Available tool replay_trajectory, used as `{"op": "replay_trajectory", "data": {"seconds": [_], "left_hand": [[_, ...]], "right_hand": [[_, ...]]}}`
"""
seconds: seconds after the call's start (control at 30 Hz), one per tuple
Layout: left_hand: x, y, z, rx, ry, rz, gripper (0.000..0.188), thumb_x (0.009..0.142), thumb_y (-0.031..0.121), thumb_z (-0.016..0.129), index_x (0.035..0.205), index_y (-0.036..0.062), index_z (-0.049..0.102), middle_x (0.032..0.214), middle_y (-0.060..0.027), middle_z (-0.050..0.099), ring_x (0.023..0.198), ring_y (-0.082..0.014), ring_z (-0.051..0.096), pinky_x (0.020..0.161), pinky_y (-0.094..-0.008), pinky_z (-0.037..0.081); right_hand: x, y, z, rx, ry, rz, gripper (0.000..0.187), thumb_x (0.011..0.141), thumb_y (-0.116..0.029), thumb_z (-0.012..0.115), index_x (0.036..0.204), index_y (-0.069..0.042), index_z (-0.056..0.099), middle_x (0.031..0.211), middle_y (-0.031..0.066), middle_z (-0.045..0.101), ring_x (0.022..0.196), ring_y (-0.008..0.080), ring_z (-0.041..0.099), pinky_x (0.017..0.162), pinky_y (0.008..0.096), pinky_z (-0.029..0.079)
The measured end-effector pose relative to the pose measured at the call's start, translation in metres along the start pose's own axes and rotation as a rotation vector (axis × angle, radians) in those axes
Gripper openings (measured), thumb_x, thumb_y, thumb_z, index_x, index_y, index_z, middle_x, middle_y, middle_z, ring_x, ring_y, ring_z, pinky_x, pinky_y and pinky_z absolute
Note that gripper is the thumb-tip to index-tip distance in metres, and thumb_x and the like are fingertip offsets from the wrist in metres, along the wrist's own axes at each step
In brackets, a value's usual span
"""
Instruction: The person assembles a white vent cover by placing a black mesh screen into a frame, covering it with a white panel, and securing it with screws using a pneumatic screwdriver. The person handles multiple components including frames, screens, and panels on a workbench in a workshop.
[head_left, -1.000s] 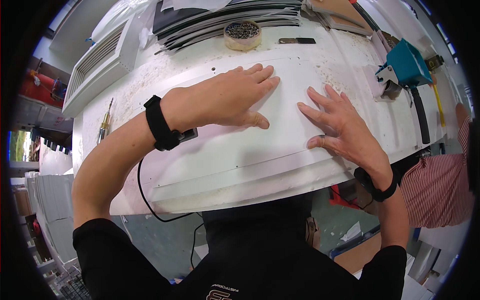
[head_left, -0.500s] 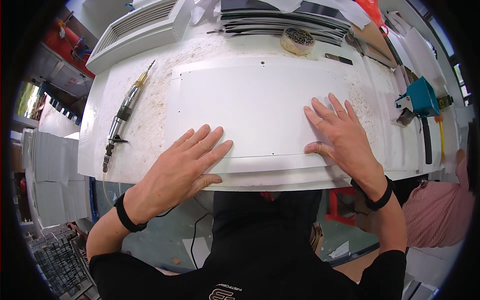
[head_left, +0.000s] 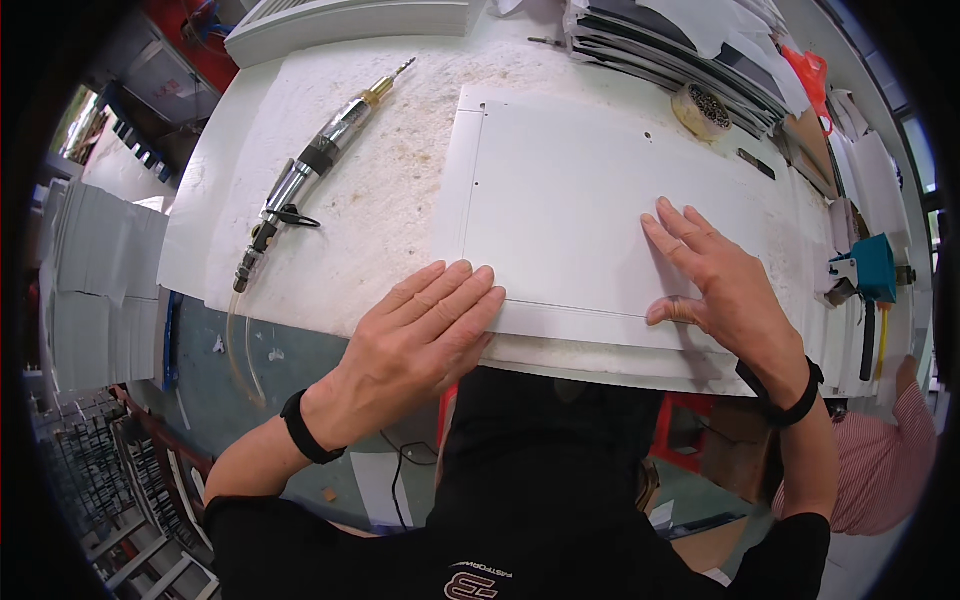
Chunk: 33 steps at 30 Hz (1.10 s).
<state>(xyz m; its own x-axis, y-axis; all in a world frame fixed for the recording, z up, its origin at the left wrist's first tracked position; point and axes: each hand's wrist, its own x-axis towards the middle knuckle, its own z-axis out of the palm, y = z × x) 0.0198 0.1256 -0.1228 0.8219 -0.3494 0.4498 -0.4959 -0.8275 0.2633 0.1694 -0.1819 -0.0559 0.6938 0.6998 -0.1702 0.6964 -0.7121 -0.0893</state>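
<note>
A flat white panel (head_left: 565, 215) with a few small dark holes lies on the worktable, over another white sheet whose edge shows along its left and front sides. My left hand (head_left: 425, 325) rests at the panel's front left corner, fingers stretched out and close together. On the right part of the panel lies my right hand (head_left: 720, 280), its fingers spread and the thumb out to the left. Neither hand grips anything. Left of the panel is a metal pneumatic screwdriver (head_left: 315, 165), its bit toward the back and an air hose running off the table's front edge.
At the back right stand a round tub of screws (head_left: 703, 112), a dark flat blade-like tool (head_left: 757, 164) and a stack of dark and white sheets (head_left: 670, 55). A teal tape dispenser (head_left: 873, 268) lies far right. A white slatted frame (head_left: 345, 25) sits back left. Another person's striped sleeve (head_left: 868, 465) shows at right.
The view has swung left, so the table's things appear shifted to the right. My left hand has its thumb drawn in and sits nearer the panel's corner; my right hand keeps its place.
</note>
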Motion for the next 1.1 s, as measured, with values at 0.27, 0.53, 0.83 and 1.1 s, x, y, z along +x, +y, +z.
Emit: {"op": "replay_trajectory", "data": {"seconds": [0.27, 0.53, 0.83, 1.1], "left_hand": [[-0.006, -0.008, 0.01, 0.048, 0.1, 0.091, 0.039, 0.086, 0.014, 0.077, 0.121, -0.0004, 0.068, 0.127, -0.0172, 0.069, 0.121, -0.0309, 0.066, 0.11, -0.0432, 0.05], [-0.01, -0.012, 0.016, 0.025, 0.139, 0.078, 0.041, 0.081, 0.015, 0.082, 0.119, 0.0034, 0.07, 0.127, -0.013, 0.07, 0.12, -0.0285, 0.067, 0.107, -0.0417, 0.052], [-0.008, -0.02, 0.012, -0.002, 0.09, 0.119, 0.039, 0.084, 0.017, 0.079, 0.12, 0.0048, 0.07, 0.126, -0.0124, 0.07, 0.118, -0.0265, 0.067, 0.105, -0.0403, 0.052], [0.009, -0.026, 0.001, -0.211, -0.096, 0.018, 0.06, 0.084, 0.025, 0.081, 0.135, 0.0001, 0.061, 0.15, -0.0192, 0.051, 0.141, -0.0322, 0.047, 0.116, -0.0459, 0.041]], "right_hand": [[0.031, -0.021, -0.004, 0.079, -0.016, -0.164, 0.097, 0.073, -0.055, 0.079, 0.153, -0.012, 0.048, 0.161, 0.0141, 0.042, 0.148, 0.0395, 0.039, 0.119, 0.044, 0.04], [0.11, -0.043, -0.008, 0.071, 0.007, -0.277, 0.112, 0.07, -0.06, 0.083, 0.154, 0.002, 0.041, 0.162, 0.0217, 0.038, 0.149, 0.0438, 0.035, 0.12, 0.0464, 0.037], [0.156, -0.062, -0.013, 0.074, -0.033, -0.233, 0.119, 0.065, -0.054, 0.09, 0.155, 0.003, 0.038, 0.162, 0.0227, 0.036, 0.15, 0.0421, 0.034, 0.12, 0.0434, 0.038], [0.157, -0.069, -0.014, 0.157, -0.03, -0.156, 0.116, 0.065, -0.05, 0.091, 0.156, -0.002, 0.04, 0.163, 0.018, 0.037, 0.152, 0.0376, 0.033, 0.12, 0.0452, 0.038]]}}
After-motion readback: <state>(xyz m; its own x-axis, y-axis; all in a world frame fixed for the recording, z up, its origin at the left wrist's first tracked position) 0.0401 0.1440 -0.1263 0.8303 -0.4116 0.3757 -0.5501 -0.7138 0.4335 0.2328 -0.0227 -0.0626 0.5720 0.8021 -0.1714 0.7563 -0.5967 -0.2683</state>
